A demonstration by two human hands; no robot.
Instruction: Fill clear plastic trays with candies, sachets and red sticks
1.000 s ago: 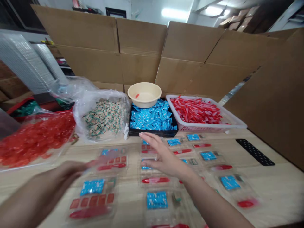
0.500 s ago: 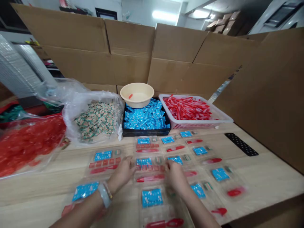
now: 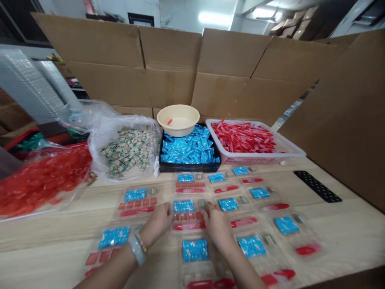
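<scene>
A clear plastic tray [image 3: 179,231] in the middle of the table carries a blue sachet [image 3: 183,206], a row of red squares [image 3: 184,217] and a red-and-pink pen-like piece [image 3: 189,226]. My left hand [image 3: 159,221] bends its fingers at the left end of the red row. Curled fingers of my right hand [image 3: 217,222] press at the row's right end, hiding part of it. Left of these, another tray holds a blue sachet [image 3: 135,194], red squares [image 3: 137,203] and a red pen-like piece [image 3: 137,211]. My fingertips are partly hidden.
Behind the trays stand a bag of small green-and-tan pieces [image 3: 128,152], a black bin [image 3: 189,167] of blue sachets under a cream bowl [image 3: 178,120], and a white basket [image 3: 296,151] of red pieces. Red parts [image 3: 45,176] lie left; a black perforated strip [image 3: 317,186] lies right.
My left hand has swung from the left tray to the middle one. My right hand has come down beside it. A red row now lies in the middle tray between them.
</scene>
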